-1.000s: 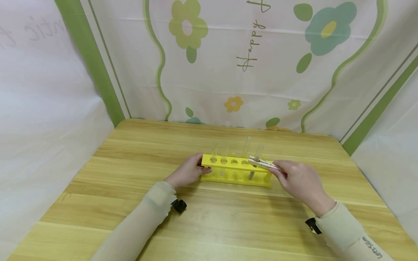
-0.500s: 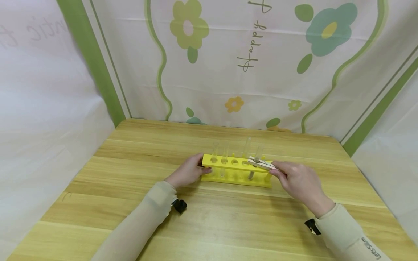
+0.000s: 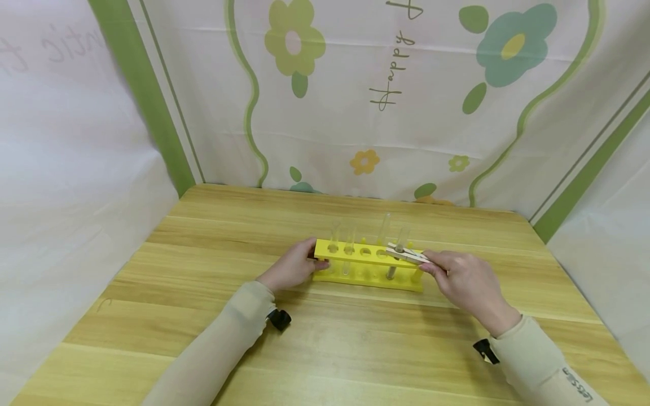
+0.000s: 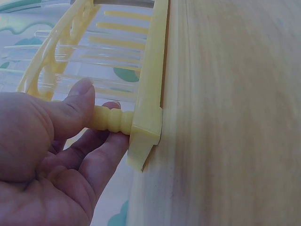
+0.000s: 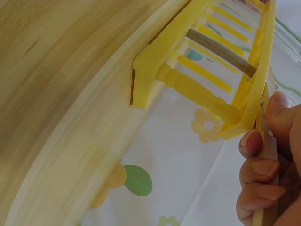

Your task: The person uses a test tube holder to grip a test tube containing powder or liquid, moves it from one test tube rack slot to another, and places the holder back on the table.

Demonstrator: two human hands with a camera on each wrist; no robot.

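A yellow test tube rack (image 3: 373,257) stands on the wooden table. At its left end my left hand (image 3: 290,266) grips the end post (image 4: 113,118) between thumb and fingers. My right hand (image 3: 466,282) holds a wooden test tube clamp (image 3: 412,256) by its handle, just above the rack's right end. The clamp's jaws are around a test tube (image 3: 403,234) that sits in a rack hole. Dark grey-brown contents (image 5: 221,52) fill the tube's lower part. Two clear test tubes (image 3: 349,235) stand in the left holes.
Another clear tube (image 3: 385,226) rises behind the rack's top plate, left of the clamped one. Several drying pegs stand along the rack's back. A white curtain (image 3: 325,124) with printed flowers hangs behind the table's (image 3: 325,349) far edge and along both sides.
Almost nothing differs. Both hands, the rack and the clamp keep their places, with only a very slight shift of the whole head view.
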